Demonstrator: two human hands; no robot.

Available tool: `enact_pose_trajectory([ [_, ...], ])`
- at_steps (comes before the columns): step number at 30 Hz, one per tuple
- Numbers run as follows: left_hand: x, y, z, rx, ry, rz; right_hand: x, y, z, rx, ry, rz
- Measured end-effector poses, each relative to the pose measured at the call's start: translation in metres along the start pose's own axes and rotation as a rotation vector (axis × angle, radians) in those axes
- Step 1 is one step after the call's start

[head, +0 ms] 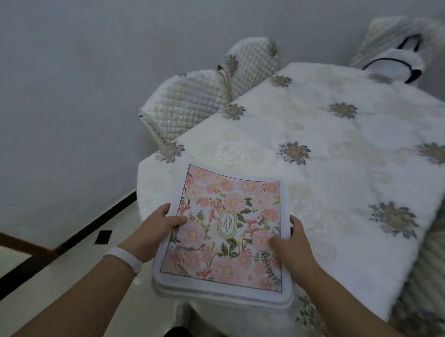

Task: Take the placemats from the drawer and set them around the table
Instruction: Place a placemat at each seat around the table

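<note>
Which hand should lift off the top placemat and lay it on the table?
Right, probably. The right hand grips the stack of placemats on the side over the table; the left hand is at the table's outer edge.

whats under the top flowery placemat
Under the top placemat, layered white edges show more placemats stacked beneath; their prints and exact count are covered. The left hand and right hand grip the stack's sides, thumbs on top, the other fingers hidden below.
</note>
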State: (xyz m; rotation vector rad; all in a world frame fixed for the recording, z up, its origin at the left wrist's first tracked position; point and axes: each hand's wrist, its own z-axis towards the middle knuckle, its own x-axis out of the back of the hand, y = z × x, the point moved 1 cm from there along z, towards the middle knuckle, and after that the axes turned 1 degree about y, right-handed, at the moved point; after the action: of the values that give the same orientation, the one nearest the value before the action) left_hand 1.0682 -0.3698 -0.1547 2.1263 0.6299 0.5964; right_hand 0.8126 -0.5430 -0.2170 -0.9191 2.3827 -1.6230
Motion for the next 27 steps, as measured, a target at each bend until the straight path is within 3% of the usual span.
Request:
enact_pose_trajectory([
  [10, -0.016, 0.051, 0.151, -0.045, -0.416, 0.167, -0.043, 0.008, 0.014, -0.161, 0.446, 0.16],
  [17, -0.033, 0.05, 0.238, 0.009, -0.611, 0.254, -0.079, 0.011, 0.02, -0.264, 0.634, 0.155],
  [27, -0.034, 0.013, 0.268, -0.14, -0.514, 0.355, -0.089, 0.031, 0.01, -0.433, 0.69, 0.087],
])
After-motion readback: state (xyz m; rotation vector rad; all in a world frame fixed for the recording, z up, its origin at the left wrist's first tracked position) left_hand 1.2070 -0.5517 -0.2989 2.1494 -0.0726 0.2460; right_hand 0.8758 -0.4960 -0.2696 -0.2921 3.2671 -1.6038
